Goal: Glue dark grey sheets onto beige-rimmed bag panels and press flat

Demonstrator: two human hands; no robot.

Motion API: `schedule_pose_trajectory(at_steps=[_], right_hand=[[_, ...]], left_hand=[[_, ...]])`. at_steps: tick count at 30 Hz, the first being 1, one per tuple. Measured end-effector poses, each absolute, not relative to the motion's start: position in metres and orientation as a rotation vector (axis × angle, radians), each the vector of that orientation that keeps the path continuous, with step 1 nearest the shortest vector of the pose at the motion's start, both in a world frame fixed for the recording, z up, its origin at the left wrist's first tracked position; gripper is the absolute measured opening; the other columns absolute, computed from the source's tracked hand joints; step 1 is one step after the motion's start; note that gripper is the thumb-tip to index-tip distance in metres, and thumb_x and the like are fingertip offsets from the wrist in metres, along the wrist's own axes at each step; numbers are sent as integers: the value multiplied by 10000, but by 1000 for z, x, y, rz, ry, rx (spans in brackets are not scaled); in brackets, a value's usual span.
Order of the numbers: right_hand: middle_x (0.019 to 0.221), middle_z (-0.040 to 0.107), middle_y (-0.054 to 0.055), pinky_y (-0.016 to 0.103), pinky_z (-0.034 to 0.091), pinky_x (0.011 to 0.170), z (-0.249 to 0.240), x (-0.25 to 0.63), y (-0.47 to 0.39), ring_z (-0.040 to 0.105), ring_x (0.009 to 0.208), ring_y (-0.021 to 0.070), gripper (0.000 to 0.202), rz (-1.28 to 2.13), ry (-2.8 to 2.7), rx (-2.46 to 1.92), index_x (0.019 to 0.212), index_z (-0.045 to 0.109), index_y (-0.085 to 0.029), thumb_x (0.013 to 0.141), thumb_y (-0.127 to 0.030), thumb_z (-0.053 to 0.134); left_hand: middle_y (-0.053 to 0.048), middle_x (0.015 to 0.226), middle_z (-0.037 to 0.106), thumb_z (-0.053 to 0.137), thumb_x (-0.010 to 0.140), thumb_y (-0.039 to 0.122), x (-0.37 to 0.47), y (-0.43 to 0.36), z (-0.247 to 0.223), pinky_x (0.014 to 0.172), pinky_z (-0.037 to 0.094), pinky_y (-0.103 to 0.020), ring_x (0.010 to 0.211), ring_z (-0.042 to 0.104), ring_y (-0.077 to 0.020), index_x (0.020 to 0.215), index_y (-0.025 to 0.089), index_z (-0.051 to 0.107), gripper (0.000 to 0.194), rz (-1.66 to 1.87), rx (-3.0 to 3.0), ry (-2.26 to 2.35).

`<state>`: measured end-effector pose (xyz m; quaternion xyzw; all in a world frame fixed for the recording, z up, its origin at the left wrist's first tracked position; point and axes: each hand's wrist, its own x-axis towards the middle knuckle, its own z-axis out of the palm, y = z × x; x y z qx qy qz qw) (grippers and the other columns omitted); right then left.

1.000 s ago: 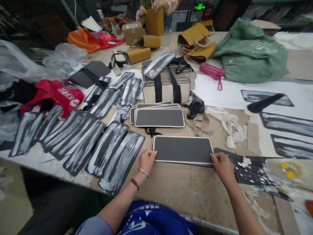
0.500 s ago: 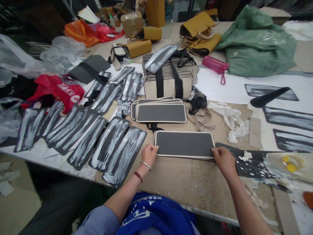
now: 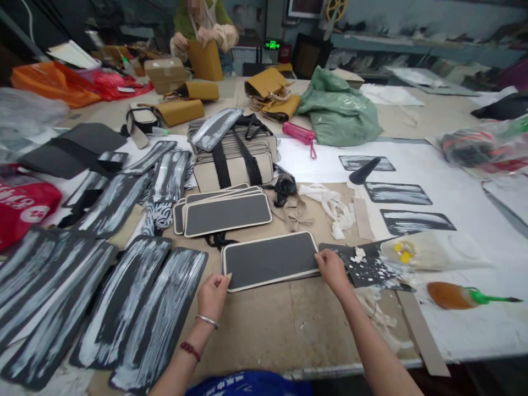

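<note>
A dark grey panel with a cream border [image 3: 270, 261] lies on the brown board before me, on top of at least one more like it. My left hand [image 3: 213, 297] pinches its lower left corner, and my right hand [image 3: 332, 269] pinches the right edge. Just behind it is a small pile of similar bordered panels [image 3: 226, 213]. A strapped bundle of cream panels [image 3: 235, 165] stands farther back. Black panels streaked with white [image 3: 160, 313] spread out to the left of my left hand.
At right are a spattered black sheet [image 3: 371, 269], a glue bottle [image 3: 449, 296], a black cone-like tool [image 3: 364, 171] and streaked panels [image 3: 398, 193]. Beyond lie a green bag [image 3: 338, 110], a pink pouch [image 3: 297, 132] and mustard bags [image 3: 268, 91]. Another person [image 3: 204, 33] stands behind the table.
The view has swung right and up, bringing the other person and the glue bottle into sight. Both hands keep hold of the bordered panel's ends.
</note>
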<state>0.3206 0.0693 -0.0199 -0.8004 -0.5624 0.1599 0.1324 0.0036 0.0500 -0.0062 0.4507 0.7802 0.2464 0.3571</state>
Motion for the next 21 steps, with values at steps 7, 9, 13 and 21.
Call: schedule_pose_trajectory(at_steps=[7,9,13,21], right_hand=[[604,534,14,243,309,582,-19,322,72,495,608,147,169,503,-1622,-2327,593,420,-206,757,-235,452],[598,528,10,243,304,579,-20,323,72,488,598,145,168,511,-1621,-2337,593,423,-204,757,-231,450],[609,526,9,243,299,577,-20,323,72,486,606,147,155,515,-1615,-2369,610,434,-202,758,-243,449],[624,515,9,243,303,587,-20,321,71,481,627,148,158,481,-1641,-2378,613,401,-208,760,-238,450]], left_hand=[[-9,479,562,507,580,540,5,51,-6,536,360,-273,518,524,-168,493,193,515,357,617,1155,2029],[-8,475,561,512,582,535,5,51,-7,543,362,-275,523,528,-170,497,192,520,354,614,1147,2027],[-1,465,556,532,583,517,4,51,-9,547,361,-272,530,530,-169,498,192,526,336,637,1145,2026],[-12,501,563,514,600,516,3,51,-9,566,363,-274,556,533,-176,516,192,520,334,618,1144,2007]])
